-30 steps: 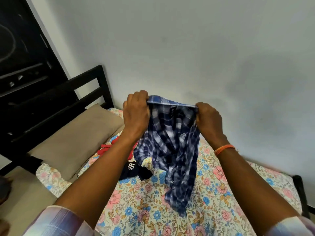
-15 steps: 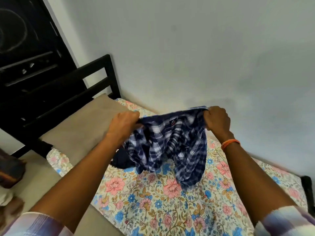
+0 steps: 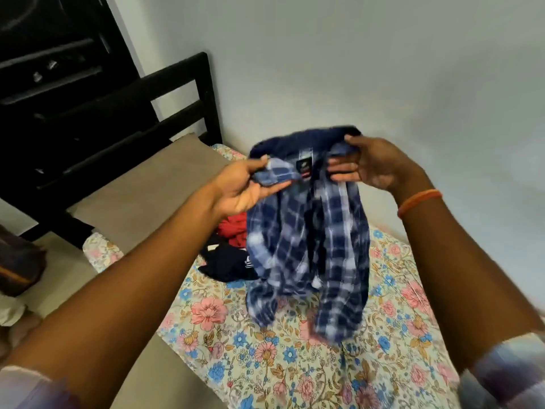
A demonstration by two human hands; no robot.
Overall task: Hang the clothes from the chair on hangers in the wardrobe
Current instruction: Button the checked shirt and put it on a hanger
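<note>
Two bare hands held up a blue and white plaid shirt [image 3: 309, 240] by its collar, above a bed. The left hand [image 3: 244, 187], palm turned upward, pinched a fold of the collar between its thumb and fingers. The right hand [image 3: 374, 163] gripped the other side of the collar, its thumb on top of the dark blue collar band and its fingers curled beneath the cloth. An orange band [image 3: 418, 202] circled the right wrist. Between the two hands, a small dark label [image 3: 303, 166] showed inside the neck of the shirt. The rest of the shirt hung down in loose, bunched folds, and its lower edge reached the floral bedsheet [image 3: 265, 364], which was printed with pink and blue flowers on a pale ground.

Behind the hanging shirt, to its left, a red garment [image 3: 236, 228] and a dark navy garment [image 3: 227, 264] lay crumpled together on the sheet. Farther left, a tan pillow [image 3: 141, 190] rested against the black slatted headboard [image 3: 177, 95]. A dark wardrobe [image 3: 50, 54] stood beyond the headboard, at the upper left. A plain pale wall [image 3: 383, 69] filled the space behind the bed. Both forearms were bare, with plaid sleeve cuffs blurred at the bottom corners.
</note>
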